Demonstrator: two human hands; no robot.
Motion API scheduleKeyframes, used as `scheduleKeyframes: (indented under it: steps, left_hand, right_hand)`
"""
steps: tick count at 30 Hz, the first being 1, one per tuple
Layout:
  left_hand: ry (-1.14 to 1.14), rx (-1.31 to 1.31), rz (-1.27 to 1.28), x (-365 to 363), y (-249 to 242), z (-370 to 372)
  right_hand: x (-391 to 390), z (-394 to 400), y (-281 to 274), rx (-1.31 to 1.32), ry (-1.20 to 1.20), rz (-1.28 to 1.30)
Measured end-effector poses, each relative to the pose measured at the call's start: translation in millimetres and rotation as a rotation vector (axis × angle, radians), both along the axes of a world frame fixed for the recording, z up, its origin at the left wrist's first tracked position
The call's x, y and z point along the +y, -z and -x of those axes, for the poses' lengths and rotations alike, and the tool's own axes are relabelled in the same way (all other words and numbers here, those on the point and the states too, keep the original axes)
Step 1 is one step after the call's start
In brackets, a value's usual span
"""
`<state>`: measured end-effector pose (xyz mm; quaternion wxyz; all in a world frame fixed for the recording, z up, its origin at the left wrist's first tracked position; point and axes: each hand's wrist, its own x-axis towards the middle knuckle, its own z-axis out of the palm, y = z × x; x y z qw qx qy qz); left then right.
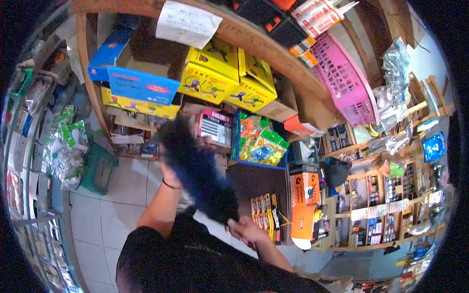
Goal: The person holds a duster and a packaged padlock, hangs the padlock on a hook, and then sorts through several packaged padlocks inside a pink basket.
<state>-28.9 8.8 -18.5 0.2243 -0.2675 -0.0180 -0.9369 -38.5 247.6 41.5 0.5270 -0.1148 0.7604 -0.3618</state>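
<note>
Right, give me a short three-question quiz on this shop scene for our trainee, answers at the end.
1. Multiple choice: the right hand holds the lower end of a blurred dark item. Which wrist wears a dark band? (a) left (b) right (c) both
2. True or false: the pink basket has perforated walls.
3. Fill in: the bin holding colourful packets is ____ in colour.

Key: 1. a, at the left hand; 2. true; 3. blue.
</note>
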Motion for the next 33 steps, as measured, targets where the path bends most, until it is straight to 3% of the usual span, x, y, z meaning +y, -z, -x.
scheduleKeyframes:
  steps: [1, 2, 5, 6, 8, 10, 12, 14, 16, 18, 19, 20, 22, 23, 24, 26, 27, 28, 30, 31, 32, 33]
  left_hand:
    - [0.188, 0.01, -0.025, -11, 12, 12]
    - [0.202, -0.034, -0.002, -10, 26, 15]
    - [0.065, -0.306, -0.024, 9, -3, -6]
    - [-0.073, -0.492, -0.264, 7, -26, -6]
    - [-0.073, -0.437, -0.111, 10, -30, -17]
    - [-0.022, -0.434, 0.149, 0, -5, -10]
    - [-0.039, -0.313, 0.175, -2, -18, -14]
    - [-0.173, -0.512, -0.196, 7, -53, -20]
    - [-0.219, -0.517, -0.221, 2, -27, -11]
    - [-0.059, -0.28, 0.084, -3, -16, -10]
    - [-0.001, -0.333, 0.178, -16, -16, -7]
    - [-0.055, -0.22, 0.177, -13, -16, 0]
    - [-0.274, -0.382, 0.06, 5, -45, -6]
    - [-0.452, -0.488, -0.003, 17, -76, 0]
    - [-0.488, -0.607, 0.038, 15, -76, 9]
    - [-0.496, -0.559, 0.099, 14, -82, 20]
    - [-0.23, -0.149, 0.344, 7, -63, 25]
    - [-0.29, -0.386, 0.329, -2, -60, 31]
    - [-0.281, -0.71, 0.521, -11, -71, 33]
    - [-0.356, -0.223, 0.497, 7, -86, 34]
    - [-0.33, -0.449, 0.261, 11, -102, 31]
    - [-0.425, -0.556, 0.176, 14, -112, 38]
  right_hand:
    - [4, 2, 1, -0.022, -0.038, -0.031]
    - [7, 6, 9, -0.028, -0.022, -0.014]
    - [12, 4, 20, 0.021, 0.193, 0.108]
    - [12, 3, 22, -0.062, 0.266, 0.127]
    - [19, 5, 29, -0.097, 0.049, 0.077]
    - [22, 8, 27, -0.119, -0.019, 0.126]
    - [21, 14, 28, -0.13, -0.087, 0.173]
    - [21, 19, 33, -0.207, 0.163, 0.235]
    - [23, 24, 39, -0.178, 0.085, 0.253]
    - [23, 27, 42, -0.096, -0.17, 0.152]
    - [21, 29, 37, -0.038, -0.198, 0.15]
    - [18, 33, 33, -0.034, -0.205, 0.169]
    - [16, 41, 27, -0.065, -0.015, 0.218]
    - [20, 49, 44, -0.139, 0.031, 0.314]
    - [21, 53, 39, -0.141, 0.021, 0.335]
    - [22, 64, 30, -0.052, -0.221, 0.317]
    - [26, 72, 55, -0.182, -0.239, 0.441]
    - [23, 79, 50, -0.19, -0.249, 0.471]
    - [20, 90, 36, 0.061, -0.275, 0.326]
    - [15, 93, 51, 0.119, -0.19, 0.34]
    - [14, 95, 61, 0.02, -0.032, 0.411]
    - [10, 99, 49, -0.004, -0.066, 0.409]
